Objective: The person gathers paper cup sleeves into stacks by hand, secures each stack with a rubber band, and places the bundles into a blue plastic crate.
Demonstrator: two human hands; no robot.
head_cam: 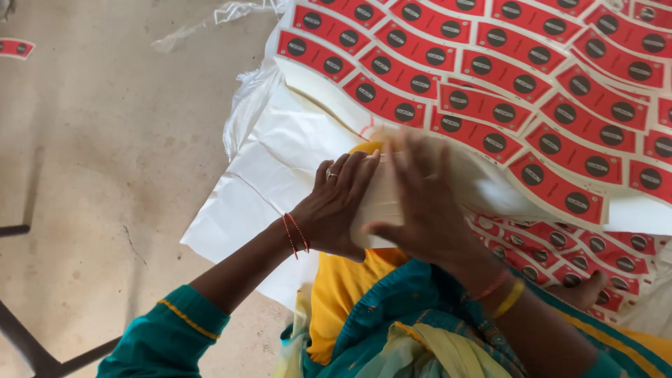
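floor [105, 140]: bare tan concrete, cracked | light: soft daylight | dark metal frame [28, 350]: lower left
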